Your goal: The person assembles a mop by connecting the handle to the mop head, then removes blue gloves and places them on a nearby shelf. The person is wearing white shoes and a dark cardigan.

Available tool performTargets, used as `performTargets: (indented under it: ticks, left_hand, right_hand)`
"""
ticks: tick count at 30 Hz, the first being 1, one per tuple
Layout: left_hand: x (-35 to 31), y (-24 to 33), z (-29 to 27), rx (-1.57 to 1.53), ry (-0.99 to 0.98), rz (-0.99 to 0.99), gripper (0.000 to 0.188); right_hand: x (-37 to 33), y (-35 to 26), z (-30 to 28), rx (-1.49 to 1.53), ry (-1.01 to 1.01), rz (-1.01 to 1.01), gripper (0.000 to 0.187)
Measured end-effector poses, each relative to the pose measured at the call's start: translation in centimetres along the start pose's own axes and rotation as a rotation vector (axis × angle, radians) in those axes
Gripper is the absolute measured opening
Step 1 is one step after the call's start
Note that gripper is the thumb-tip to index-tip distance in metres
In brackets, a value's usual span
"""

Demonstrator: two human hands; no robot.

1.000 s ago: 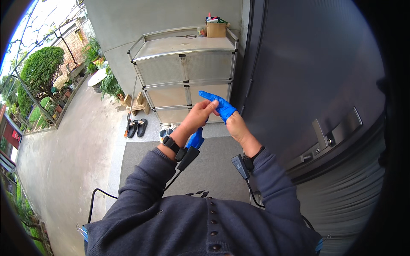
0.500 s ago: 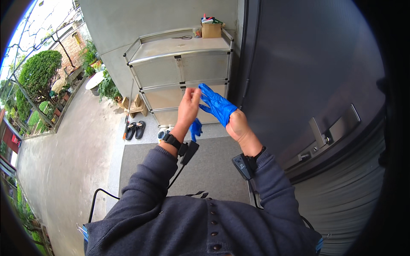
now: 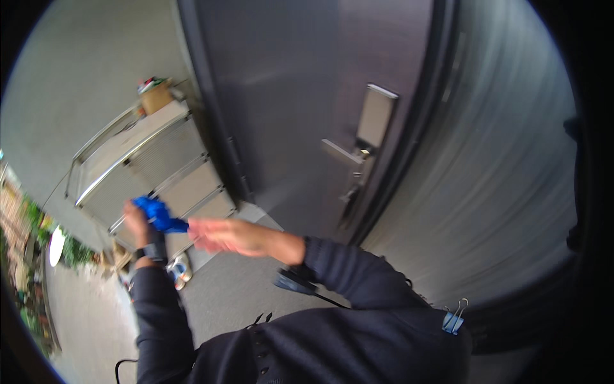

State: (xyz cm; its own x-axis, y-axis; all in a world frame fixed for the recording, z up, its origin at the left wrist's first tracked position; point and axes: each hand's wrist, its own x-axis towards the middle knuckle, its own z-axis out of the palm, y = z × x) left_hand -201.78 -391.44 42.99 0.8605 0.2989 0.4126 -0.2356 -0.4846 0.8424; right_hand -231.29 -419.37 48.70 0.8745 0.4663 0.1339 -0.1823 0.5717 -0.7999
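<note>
Blue disposable gloves [image 3: 158, 214] hang bunched up in my left hand [image 3: 135, 219], whose fingers are closed on them. One crumpled end of the blue bunch reaches toward my right hand [image 3: 224, 237]. That hand is bare, its fingers stretched out and blurred by motion, with the tips beside the gloves. Whether the fingertips touch the glove end is hard to see. Behind both hands stands a shelf cabinet [image 3: 153, 153] with pale panels and metal rails.
A dark door [image 3: 281, 96] with a metal handle [image 3: 342, 152] rises ahead and to the right. A cardboard box [image 3: 155, 98] of small items sits on the cabinet. Shoes [image 3: 181, 272] lie on the floor at its foot. Plants line the left edge.
The view has swung right toward the door. The blue glove has come off my right hand and is now bunched with the other in my left.
</note>
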Motion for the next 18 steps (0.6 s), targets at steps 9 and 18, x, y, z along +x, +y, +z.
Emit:
performTargets:
  ticks: [9,18]
  left_hand:
    - [0.1,-4.7,-9.9,0.199,-0.395,0.384,0.032]
    - [-5.5,-1.7,-1.5,0.068,-0.598,0.356,0.038]
  right_hand:
    - [-34.7,-14.0,-6.1,-0.833,1.237,-0.004,0.037]
    - [-47.1,-24.6,-11.0,-0.542,2.046,-0.498,0.084]
